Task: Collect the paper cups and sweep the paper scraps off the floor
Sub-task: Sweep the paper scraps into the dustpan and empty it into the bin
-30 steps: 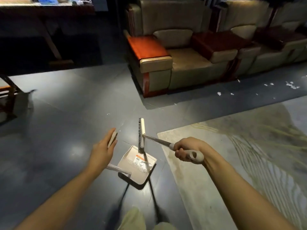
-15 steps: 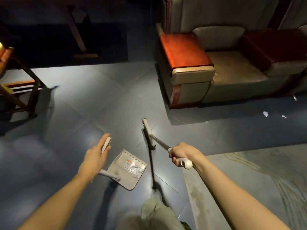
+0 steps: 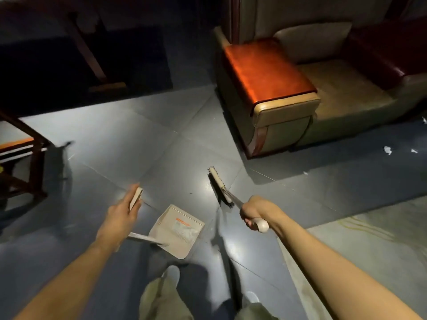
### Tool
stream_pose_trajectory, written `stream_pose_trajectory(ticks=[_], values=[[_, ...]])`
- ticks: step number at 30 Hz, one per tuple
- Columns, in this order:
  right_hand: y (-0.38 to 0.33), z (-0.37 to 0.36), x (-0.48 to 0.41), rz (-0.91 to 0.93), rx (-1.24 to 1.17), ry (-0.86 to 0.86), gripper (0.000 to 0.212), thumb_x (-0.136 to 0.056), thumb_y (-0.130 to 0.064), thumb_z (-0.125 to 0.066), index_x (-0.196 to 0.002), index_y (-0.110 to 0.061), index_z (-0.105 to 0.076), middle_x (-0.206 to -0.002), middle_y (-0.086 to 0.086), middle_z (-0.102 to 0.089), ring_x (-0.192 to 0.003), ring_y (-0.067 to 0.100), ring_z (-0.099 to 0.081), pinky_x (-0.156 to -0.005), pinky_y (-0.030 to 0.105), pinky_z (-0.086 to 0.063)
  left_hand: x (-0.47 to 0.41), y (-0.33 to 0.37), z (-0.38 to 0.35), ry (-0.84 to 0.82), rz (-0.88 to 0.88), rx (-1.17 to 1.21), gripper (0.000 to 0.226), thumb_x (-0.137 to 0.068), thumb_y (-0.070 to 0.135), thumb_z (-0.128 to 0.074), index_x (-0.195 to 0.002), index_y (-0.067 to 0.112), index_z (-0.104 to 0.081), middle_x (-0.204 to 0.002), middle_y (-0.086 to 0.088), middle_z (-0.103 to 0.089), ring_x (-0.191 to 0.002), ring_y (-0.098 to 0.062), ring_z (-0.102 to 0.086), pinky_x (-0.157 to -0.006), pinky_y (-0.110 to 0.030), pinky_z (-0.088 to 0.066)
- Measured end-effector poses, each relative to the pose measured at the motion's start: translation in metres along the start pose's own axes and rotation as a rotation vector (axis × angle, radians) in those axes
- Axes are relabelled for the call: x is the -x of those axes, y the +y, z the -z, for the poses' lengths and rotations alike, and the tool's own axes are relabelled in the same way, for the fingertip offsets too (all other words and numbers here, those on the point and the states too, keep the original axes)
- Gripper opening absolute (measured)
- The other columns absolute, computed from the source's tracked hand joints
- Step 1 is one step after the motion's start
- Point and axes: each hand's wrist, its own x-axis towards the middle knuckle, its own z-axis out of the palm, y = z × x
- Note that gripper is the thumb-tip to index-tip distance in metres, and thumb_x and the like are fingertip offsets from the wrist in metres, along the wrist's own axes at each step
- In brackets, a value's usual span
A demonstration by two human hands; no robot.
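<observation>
Broom and dustpan in hand, scraps off to the right.
The left hand point(image 3: 120, 218) holds the dustpan point(image 3: 178, 229) by its handle. The right hand point(image 3: 256, 215) is clenched round the broom point(image 3: 219, 188). Paper scraps point(image 3: 387, 150) lie on the floor point(image 3: 138, 146) beside the sofa point(image 3: 335, 107), well apart from the dustpan.

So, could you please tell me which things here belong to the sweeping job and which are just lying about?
Job: broom in right hand; dustpan in left hand; scraps.
Lying about: sofa; chair; rug.
</observation>
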Motion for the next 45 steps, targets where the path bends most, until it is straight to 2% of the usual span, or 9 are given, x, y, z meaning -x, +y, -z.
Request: stream_pose_trajectory(ticks=[5, 9, 14, 18, 22, 27, 31, 36, 45], values=[[-0.071, -0.051, -0.029, 0.018, 0.195, -0.006, 0.01, -0.083, 0.003, -0.051, -0.077, -0.003, -0.056, -0.08, 0.014, -0.06, -0.066, 0.024, -0.057, -0.062, 0.029, -0.049, -0.085, -0.03, 0.03, -0.055, -0.055, -0.013, 0.045, -0.096, 0.039, -0.047, -0.14, 0.045, -0.037, -0.114, -0.019, -0.062, -0.094, -0.036, -0.061, -0.085, -0.044, -0.05], [-0.111, -0.097, -0.038, 0.027, 0.291, -0.036, 0.017, -0.083, 0.001, -0.05, -0.068, -0.007, -0.053, -0.065, 0.006, -0.058, -0.061, 0.018, -0.057, -0.053, 0.024, -0.044, -0.113, -0.041, 0.042, -0.099, -0.171, -0.021, 0.046, -0.097, 0.034, -0.048, -0.141, 0.038, -0.039, -0.121, -0.017, -0.061, -0.104, -0.037, -0.059, -0.091, -0.044, -0.048], [-0.132, -0.145, -0.011, -0.009, 0.483, -0.207, 0.025, -0.084, -0.003, -0.051, -0.061, -0.012, -0.05, -0.072, 0.006, -0.058, -0.054, 0.015, -0.05, -0.047, 0.021, -0.037, -0.115, -0.043, 0.046, -0.138, -0.247, -0.071, 0.048, -0.099, 0.03, -0.045, -0.145, 0.032, -0.035, -0.121, -0.018, -0.06, -0.107, -0.039, -0.057, -0.089, -0.042, -0.046], [-0.128, -0.131, 0.025, -0.123, 0.079, -0.279, 0.021, -0.086, -0.001, -0.046, -0.067, -0.008, -0.052, -0.043, 0.001, -0.048, -0.036, 0.012, -0.042, -0.038, 0.015, -0.034, -0.111, -0.039, 0.05, -0.132, -0.317, -0.031, 0.047, -0.098, 0.026, -0.047, -0.145, 0.026, -0.038, -0.119, -0.02, -0.062, -0.103, -0.042, -0.058, -0.086, -0.044, -0.046], [-0.122, -0.12, 0.059, -0.144, -0.049, -0.251, 0.018, -0.088, 0.0, -0.043, -0.076, -0.003, -0.055, -0.036, 0.0, -0.044, -0.03, 0.011, -0.04, -0.036, 0.013, -0.034, -0.105, -0.047, 0.058, -0.234, -0.291, -0.005, 0.048, -0.099, 0.036, -0.042, -0.145, 0.038, -0.032, -0.096, -0.023, -0.061, -0.089, -0.043, -0.06, -0.077, -0.042, -0.048], [-0.11, -0.137, 0.078, -0.121, -0.053, -0.109, 0.018, -0.09, -0.005, -0.05, -0.102, -0.001, -0.062, -0.05, 0.005, -0.051, -0.04, 0.013, -0.046, -0.04, 0.019, -0.039, -0.097, -0.062, 0.077, -0.37, -0.387, 0.01, 0.045, -0.098, 0.039, -0.042, -0.141, 0.047, -0.033, -0.092, -0.018, -0.063, -0.087, -0.042, -0.061, -0.075, -0.04, -0.048], [-0.095, -0.161, 0.093, -0.16, -0.189, 0.028, 0.01, -0.089, -0.008, -0.052, -0.089, -0.003, -0.06, -0.047, 0.003, -0.052, -0.038, 0.013, -0.047, -0.042, 0.018, -0.039, -0.097, -0.075, 0.095, -0.469, -0.453, -0.007, 0.044, -0.097, 0.04, -0.045, -0.14, 0.05, -0.035, -0.105, -0.014, -0.066, -0.087, -0.035, -0.064, -0.082, -0.04, -0.05], [-0.066, -0.21, 0.091, -0.259, -0.376, 0.182, 0.011, -0.089, -0.009, -0.052, -0.089, -0.003, -0.061, -0.056, 0.006, -0.055, -0.041, 0.014, -0.048, -0.044, 0.02, -0.04, -0.093, -0.088, 0.094, -0.619, -0.638, -0.023, 0.049, -0.098, 0.029, -0.047, -0.144, 0.038, -0.033, -0.127, -0.012, -0.059, -0.117, -0.03, -0.056, -0.104, -0.038, -0.038], [-0.059, -0.351, 0.095, -0.359, -0.453, 0.03, 0.055, -0.086, -0.018, -0.063, -0.135, -0.015, -0.039, -0.097, 0.006, -0.06, -0.079, 0.015, -0.058, -0.071, 0.027, -0.05, -0.099, -0.1, 0.077, -0.606, -0.743, -0.095, 0.042, -0.1, 0.032, -0.043, -0.141, 0.035, -0.037, -0.123, -0.011, -0.06, -0.106, -0.031, -0.059, -0.094, -0.038, -0.044]])
